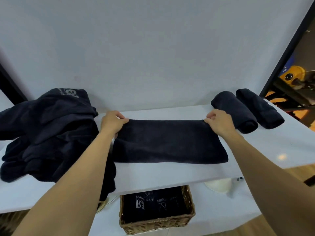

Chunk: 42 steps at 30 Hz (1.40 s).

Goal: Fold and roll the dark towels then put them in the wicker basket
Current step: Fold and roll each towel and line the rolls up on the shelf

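Mid-fold at a white table [170, 178]: pinching the two far corners of a folded dark towel [168, 142] - left hand [113, 120] clamped on the left corner, right hand [219, 121] on the right, cloth nipped at each end. Spread flat across the middle of the tabletop, doubled into a long band, not yet rolled. By the look of it, somewhere near the middle of the job. Done so far: two rolled towels [234, 113] parked side by side at the far right of the table, the nearer one just beside the right hand, neither yet in the wicker basket [156, 224]. Down on a lower white surface under the table's near edge, the basket already packed with dark towels [153, 203] bearing pale lettering. Left to do, as a judgement: rolling this towel, working through the heap of unfolded dark towels [47, 133] at the left, then carrying the rolls down. Impossible to count the heap - too rumpled, and cut off at the left edge. Hidden under the table lip: the basket's far side. Too small to read with confidence: the printed logos. Blurred at the far right: a yellow object [292, 74] beyond a dark frame.
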Available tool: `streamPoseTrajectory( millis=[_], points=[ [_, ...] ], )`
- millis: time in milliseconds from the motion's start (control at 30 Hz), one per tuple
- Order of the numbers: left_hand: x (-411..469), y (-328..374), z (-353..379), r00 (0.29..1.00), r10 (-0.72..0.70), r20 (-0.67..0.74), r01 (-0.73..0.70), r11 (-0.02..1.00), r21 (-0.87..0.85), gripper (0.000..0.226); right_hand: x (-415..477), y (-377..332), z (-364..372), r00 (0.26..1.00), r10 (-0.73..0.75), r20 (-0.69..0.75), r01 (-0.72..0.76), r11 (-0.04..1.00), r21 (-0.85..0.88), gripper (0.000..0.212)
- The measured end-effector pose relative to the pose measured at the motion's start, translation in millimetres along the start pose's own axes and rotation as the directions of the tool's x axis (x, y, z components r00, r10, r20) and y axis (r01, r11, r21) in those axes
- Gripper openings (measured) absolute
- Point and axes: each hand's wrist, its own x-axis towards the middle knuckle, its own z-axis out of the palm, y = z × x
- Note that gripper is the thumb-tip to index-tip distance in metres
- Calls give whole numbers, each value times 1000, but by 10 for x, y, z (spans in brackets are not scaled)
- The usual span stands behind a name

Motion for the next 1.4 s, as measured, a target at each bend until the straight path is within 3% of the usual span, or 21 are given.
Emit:
streamPoseTrajectory(
  millis=[67,133,233,267,333,400,433,567,633,733,833,933,967,1033,1100,1200,1333,1400],
  points=[
    [16,22,-3,996,-55,68,47,993,108,41,-13,16,72,999,-14,37,16,999,-51,44],
    [34,76,-18,978,-118,173,75,969,235,46,-10,-3,89,993,-17,117,26,997,-77,60],
    [101,206,-27,949,-151,275,92,972,216,35,46,-35,52,971,17,239,-5,999,-50,42],
    [142,263,-9,961,-97,261,54,984,167,33,57,-40,33,964,34,263,-34,999,-4,32],
    [247,417,55,989,116,90,-125,987,104,34,49,-25,-20,941,101,322,-131,989,73,27],
    [279,571,161,950,302,-85,-282,940,190,40,-13,-6,-68,905,182,385,-204,979,17,36],
    [283,621,231,935,341,-94,-310,918,249,46,-42,-10,-82,894,198,401,-199,979,-40,40],
    [130,495,525,977,206,55,-203,819,536,54,-186,-51,-41,950,69,303,-21,987,-159,51],
    [4,353,582,993,115,18,-103,794,599,53,-291,-114,30,960,24,278,25,985,-170,54],
    [-10,226,593,985,135,-107,-83,917,390,44,-390,-172,104,950,31,310,-8,997,-75,27],
    [169,214,525,968,190,-162,-174,979,107,49,-509,-272,33,895,82,438,-92,996,2,25],
    [263,218,516,941,294,-169,-274,953,131,39,-731,-367,8,745,81,662,-204,973,111,41],
    [239,213,536,945,298,-137,-275,947,168,37,-794,-377,38,730,66,681,-222,964,145,52],
    [92,183,587,947,320,-31,-290,893,345,41,-920,-375,106,776,11,631,-194,955,223,73],
    [-182,136,615,905,414,102,-406,764,502,41,-1028,-349,165,824,-87,559,-121,938,324,66],
    [-675,-13,591,814,506,285,-579,668,467,35,-1176,-335,170,843,-166,511,-55,919,391,22],
    [-1244,-270,359,691,657,302,-720,590,366,22,-1341,-321,66,723,-188,665,-160,891,425,13],
    [-1474,-371,153,653,675,342,-757,595,270,38,-1399,-286,1,638,-223,737,-184,885,427,18]
  ],
)
